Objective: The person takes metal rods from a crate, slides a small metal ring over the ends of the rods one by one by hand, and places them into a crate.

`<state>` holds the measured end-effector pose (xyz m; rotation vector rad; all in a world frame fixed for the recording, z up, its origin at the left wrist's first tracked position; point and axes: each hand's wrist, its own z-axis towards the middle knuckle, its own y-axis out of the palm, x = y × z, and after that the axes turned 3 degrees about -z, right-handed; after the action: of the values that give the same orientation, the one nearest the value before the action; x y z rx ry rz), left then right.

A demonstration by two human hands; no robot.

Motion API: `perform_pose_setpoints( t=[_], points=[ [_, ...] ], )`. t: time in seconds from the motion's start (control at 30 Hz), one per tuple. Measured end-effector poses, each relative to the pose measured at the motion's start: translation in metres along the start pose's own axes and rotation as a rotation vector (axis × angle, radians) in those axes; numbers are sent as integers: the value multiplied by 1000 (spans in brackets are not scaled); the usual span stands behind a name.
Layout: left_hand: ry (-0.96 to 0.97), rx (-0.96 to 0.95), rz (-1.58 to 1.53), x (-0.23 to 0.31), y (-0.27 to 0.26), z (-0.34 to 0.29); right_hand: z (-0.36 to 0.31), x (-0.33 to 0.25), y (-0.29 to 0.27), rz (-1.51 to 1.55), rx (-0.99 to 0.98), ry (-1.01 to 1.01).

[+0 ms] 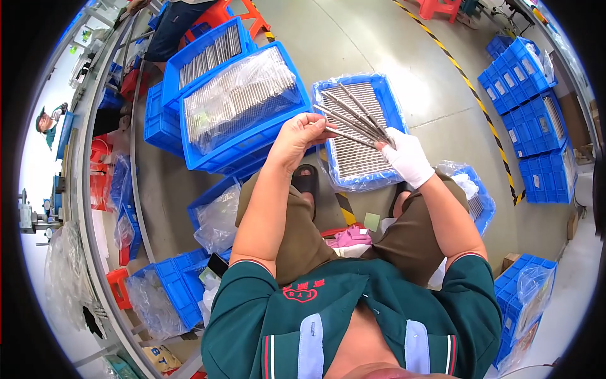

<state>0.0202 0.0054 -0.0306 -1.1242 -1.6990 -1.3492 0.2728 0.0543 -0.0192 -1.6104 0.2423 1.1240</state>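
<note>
1. Biggest thing here is the grey floor [435, 76], with black-and-yellow tape [470, 72] running along the right side.
2. Next up, a bunch of stacked blue bins [252, 144] ahead and to the left. The near top one is packed with metal rods under a clear plastic sheet [271, 69].
3. Over on the far right there's another stack of blue crates [536, 120], white labels on their sides.
4. Straight ahead, by the person's feet, sits a plastic-lined blue bin [392, 104]. It's full of thin metal rods [360, 158] lying side by side, crosswise to the person.
5. Then the loose bunch of rods [356, 117], up in the air over that bin. They fan out toward the far left and come together at the right hand.
6. The right hand [407, 158] wears a white glove, fingers closed around the gathered ends of the bunch.
7. The left hand [297, 142] is bare, thumb and fingers pinched together on the near end of one rod [347, 136]. That rod runs over to the glove; can't really tell how its other end sits in there, fingers block it.
8. Smallest: a pale green square [372, 221] between the feet, beside some pink cloth [350, 238].
</note>
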Motion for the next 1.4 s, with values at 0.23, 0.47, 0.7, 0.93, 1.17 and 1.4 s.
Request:
perform_pose_setpoints(
  t=[0.23, 0.47, 0.7, 0.93, 1.17, 1.4],
  points=[
    [50, 184, 120, 13, -24, -4, 0, -6, -5, 230, -206, 159],
    [-7, 42, -75, 11, -27, -5, -1, -10, -9, 411, -310, 249],
    [26, -75, -32, 11, -16, -9, 0, -12, -12, 582, -430, 353],
    [64, 103, 203, 25, -41, -11, 0, -5, -10, 560, -422, 376],
    [123, 5, 110, 17, -11, -10, 0, -8, -1, 367, -386, 323],
    [90, -11, 127, 8, -19, -8, 1, -4, 3, 20, -295, 138]
  ],
)
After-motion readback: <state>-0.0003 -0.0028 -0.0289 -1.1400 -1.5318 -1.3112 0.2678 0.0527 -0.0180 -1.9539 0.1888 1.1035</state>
